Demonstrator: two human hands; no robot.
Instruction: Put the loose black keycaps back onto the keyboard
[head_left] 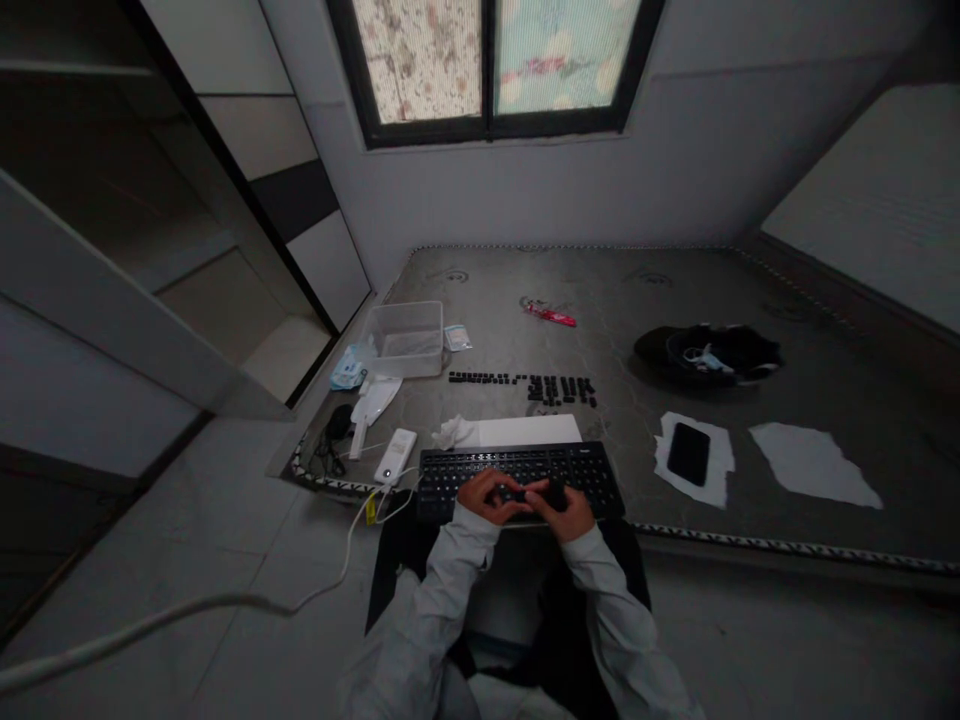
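Note:
A black keyboard [517,462] lies at the near edge of the mattress, with both my hands over its front part. My left hand [486,497] is closed, thumb and forefinger curled into a loop, its fingertips meeting those of the other hand. My right hand [571,514] is also closed, with a small dark thing at its fingers that I cannot make out. Whatever the left fingertips pinch is too small to tell. Behind the keyboard lie a white sheet [529,430] and a crumpled tissue [454,433]. Loose black keycaps [555,388] are set out in rows beyond them.
Left of the keyboard are a white power bank [395,456] with cables, a clear plastic box [406,340] and a blue packet [348,368]. Rightward, a phone [688,454] rests on white paper, near a dark cap [709,355]. A red item [551,314] lies farther back.

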